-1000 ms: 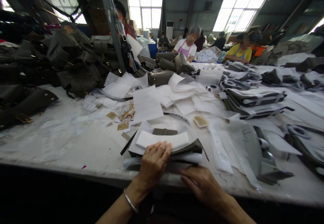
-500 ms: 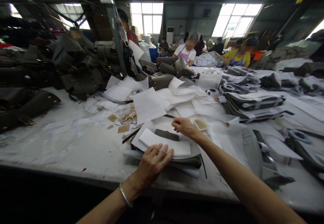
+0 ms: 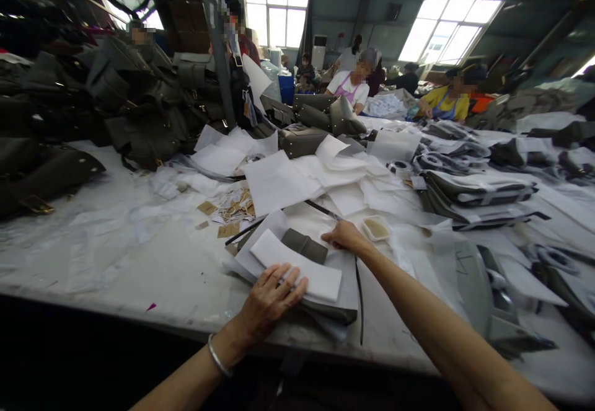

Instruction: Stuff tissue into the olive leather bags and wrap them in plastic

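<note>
A flat grey bag point(image 3: 335, 302) lies at the near edge of the white table point(image 3: 139, 256). On top of it rests a folded white sheet point(image 3: 320, 278). My left hand point(image 3: 267, 302) lies flat on that sheet's near end, fingers spread, a bangle on the wrist. My right hand point(image 3: 343, 235) reaches across to the bag's far edge, fingers curled down by a thin dark strap point(image 3: 358, 287). A small tray point(image 3: 376, 228) of brownish paste sits just right of that hand.
Loose white sheets point(image 3: 274, 181) and tan paper scraps point(image 3: 227, 209) cover the table's middle. Dark bags point(image 3: 139, 113) pile up at the left. Stacked grey pieces point(image 3: 474, 191) lie at the right. Other people point(image 3: 351, 85) work at the far end.
My right hand left the near edge and reached over the bag to its far side. The bag and sheet have turned a little. The camera shifted slightly.
</note>
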A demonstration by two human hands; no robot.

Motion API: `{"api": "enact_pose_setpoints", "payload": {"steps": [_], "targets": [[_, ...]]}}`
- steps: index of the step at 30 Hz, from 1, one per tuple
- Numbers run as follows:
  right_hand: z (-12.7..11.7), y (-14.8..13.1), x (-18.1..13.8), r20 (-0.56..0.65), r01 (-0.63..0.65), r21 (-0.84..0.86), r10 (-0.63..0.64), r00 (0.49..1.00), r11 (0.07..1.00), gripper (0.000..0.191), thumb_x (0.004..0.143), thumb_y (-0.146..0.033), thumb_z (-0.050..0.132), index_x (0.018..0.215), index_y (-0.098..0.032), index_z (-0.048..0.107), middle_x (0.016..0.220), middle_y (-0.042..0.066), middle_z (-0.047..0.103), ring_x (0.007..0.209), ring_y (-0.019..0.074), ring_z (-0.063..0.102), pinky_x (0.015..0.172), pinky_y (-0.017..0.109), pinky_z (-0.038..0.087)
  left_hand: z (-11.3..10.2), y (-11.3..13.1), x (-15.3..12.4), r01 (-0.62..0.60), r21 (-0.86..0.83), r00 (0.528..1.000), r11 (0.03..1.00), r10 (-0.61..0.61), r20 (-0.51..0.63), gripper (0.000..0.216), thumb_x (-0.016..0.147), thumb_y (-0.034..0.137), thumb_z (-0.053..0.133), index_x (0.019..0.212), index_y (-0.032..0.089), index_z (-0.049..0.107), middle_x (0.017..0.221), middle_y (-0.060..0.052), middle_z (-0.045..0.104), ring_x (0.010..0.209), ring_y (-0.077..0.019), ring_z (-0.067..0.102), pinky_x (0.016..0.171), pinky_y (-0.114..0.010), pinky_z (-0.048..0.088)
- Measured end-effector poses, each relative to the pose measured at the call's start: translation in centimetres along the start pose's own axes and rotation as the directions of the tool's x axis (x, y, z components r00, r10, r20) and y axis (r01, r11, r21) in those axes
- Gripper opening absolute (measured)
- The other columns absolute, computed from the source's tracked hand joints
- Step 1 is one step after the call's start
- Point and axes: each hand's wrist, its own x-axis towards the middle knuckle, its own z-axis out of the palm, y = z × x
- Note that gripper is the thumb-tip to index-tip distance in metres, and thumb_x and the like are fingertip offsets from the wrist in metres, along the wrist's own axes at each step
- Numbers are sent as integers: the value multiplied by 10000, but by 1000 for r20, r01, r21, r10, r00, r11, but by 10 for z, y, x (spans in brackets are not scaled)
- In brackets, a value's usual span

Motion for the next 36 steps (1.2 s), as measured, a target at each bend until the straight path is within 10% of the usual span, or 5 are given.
{"api": "enact_pose_setpoints", "payload": {"steps": [17, 30, 36], "targets": [[-11, -3, -40, -146, 289, 616, -254, 956, 733, 347, 600, -389, 763, 824, -169, 616, 643, -27, 608, 599, 131, 581, 590, 255, 475, 1, 26, 8, 98, 89, 994, 991, -102, 36, 317, 987, 211, 434, 1273, 232, 568, 1244, -67, 636, 1156, -254, 574, 969, -409, 450], [27, -6, -134, -313, 568, -101, -567, 761, 817, 33, 808, -183, 704, 796, -214, 708, 765, -5, 683, 736, 157, 613, 723, 274, 431, -2, 27, 40, -37, -107, 963, 994, 64, 261, 197, 909, 121, 512, 1097, 105, 566, 1123, -118, 643, 1182, -253, 570, 1084, -400, 411], [39, -8, -148, -392, 497, -432, -653, 648, 752, 119, 806, -164, 706, 710, -200, 645, 735, 13, 649, 751, 191, 569, 733, 324, 355, -6, 21, 42, 236, -363, 929, 902, -100, 356, 376, 745, 66, 600, 1101, 155, 514, 1124, -111, 644, 1076, -258, 611, 975, -410, 510]]}}
